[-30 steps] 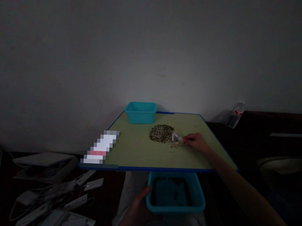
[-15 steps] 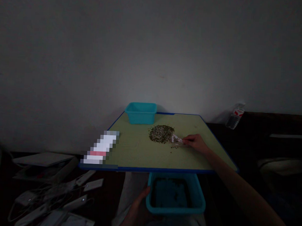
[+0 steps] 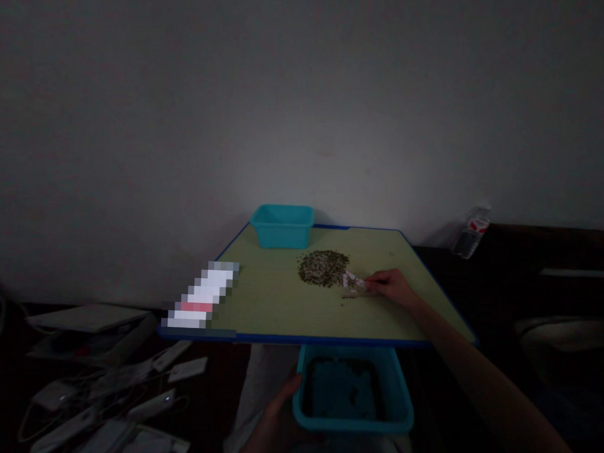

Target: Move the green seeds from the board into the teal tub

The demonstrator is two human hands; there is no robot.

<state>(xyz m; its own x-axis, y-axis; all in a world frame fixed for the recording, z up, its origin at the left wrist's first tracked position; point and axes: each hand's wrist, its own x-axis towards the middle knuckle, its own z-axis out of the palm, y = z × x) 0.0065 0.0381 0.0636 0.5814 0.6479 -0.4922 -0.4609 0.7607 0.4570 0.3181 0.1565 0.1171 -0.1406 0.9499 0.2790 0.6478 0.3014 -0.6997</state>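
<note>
On the pale table (image 3: 269, 298) lies a loose pile of small dark and pale grains (image 3: 323, 267), with a few scattered at its near right. My right hand (image 3: 390, 286) pinches a small, partly clear piece with white and pinkish patches (image 3: 353, 280), like a plastic wrapper or card, at the pile's right edge. Below the table's front edge, my left hand (image 3: 284, 406) grips the left side of a turquoise plastic basin (image 3: 353, 426). Dark bits line the bottom of that basin. The left fingers underneath are hidden.
A second turquoise basin (image 3: 284, 236) stands at the table's back left. A blurred-out white phone-like object (image 3: 203, 296) lies at the left edge. A plastic bottle (image 3: 472, 235) leans by the wall at right. Power strips and cables (image 3: 149, 400) clutter the lower left.
Very little differs. The patterned piece in my right hand shifts slightly at the pile's edge, close to the scattered grains. The held basin has moved a touch to the right.
</note>
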